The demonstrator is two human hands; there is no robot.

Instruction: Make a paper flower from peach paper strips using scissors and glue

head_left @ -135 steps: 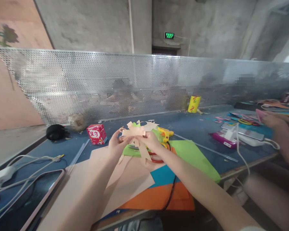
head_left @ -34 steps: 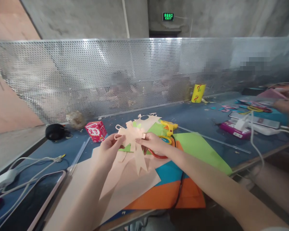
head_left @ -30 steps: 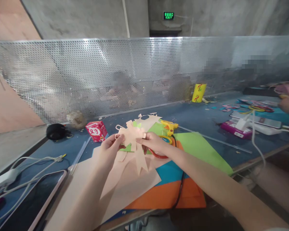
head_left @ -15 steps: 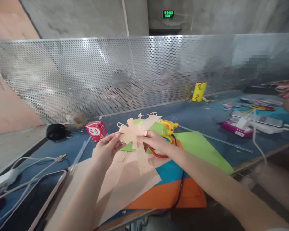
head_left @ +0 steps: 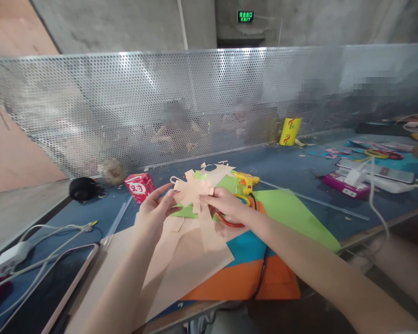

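A flower-like peach paper cutout (head_left: pixel 191 188) with strips sticking out around it is held up over the desk. My right hand (head_left: pixel 226 204) pinches its right side between thumb and fingers. At its left edge, my left hand (head_left: pixel 155 211) holds it loosely, the thumb in front and other fingers partly behind. Beneath lie a large peach sheet (head_left: pixel 181 273) and a loose peach strip (head_left: pixel 207 229). Scissors with red-orange handles (head_left: pixel 230 224) are partly hidden under my right hand. A yellow glue gun (head_left: pixel 247 181) lies just beyond it.
Green (head_left: pixel 296 213), blue (head_left: pixel 249 250) and orange paper (head_left: pixel 244 280) lie under and right of my arms. A red box (head_left: pixel 139 187), a tablet (head_left: pixel 50 290) and white cables are on the left. A purple power strip (head_left: pixel 346 186) sits right. A perforated metal screen (head_left: pixel 142 106) stands behind.
My left thumb and index finger have shifted slightly and loosened at the cutout's left edge. The right hand keeps its pinch. The view has moved a little.
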